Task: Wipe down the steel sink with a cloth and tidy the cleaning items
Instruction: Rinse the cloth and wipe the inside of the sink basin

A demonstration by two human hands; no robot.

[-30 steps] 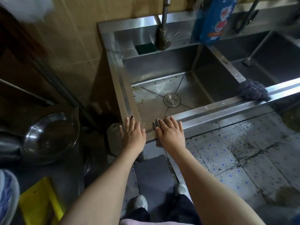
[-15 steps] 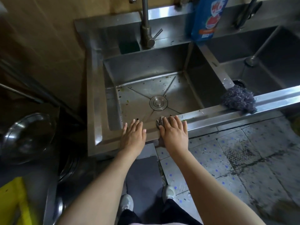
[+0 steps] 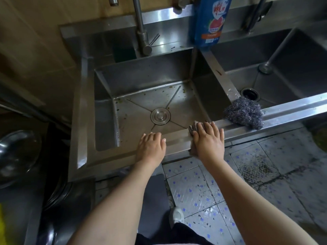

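Fingers flat, right hand [image 3: 208, 142] is pressing the cloth [image 3: 193, 127] onto the sink [image 3: 177, 139] rim; left hand [image 3: 150, 147] is resting flat, empty.

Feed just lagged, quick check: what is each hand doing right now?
Left hand: open, fingers flat on the stainless steel sink's front rim, holding nothing.
Right hand: open, straight fingers pressing the crumpled grey cloth onto that rim.

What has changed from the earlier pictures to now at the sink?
The right hand slid the cloth rightward along the sink's front rim, toward the steel scourer. The left hand stayed flat on the rim; the scourer did not move.
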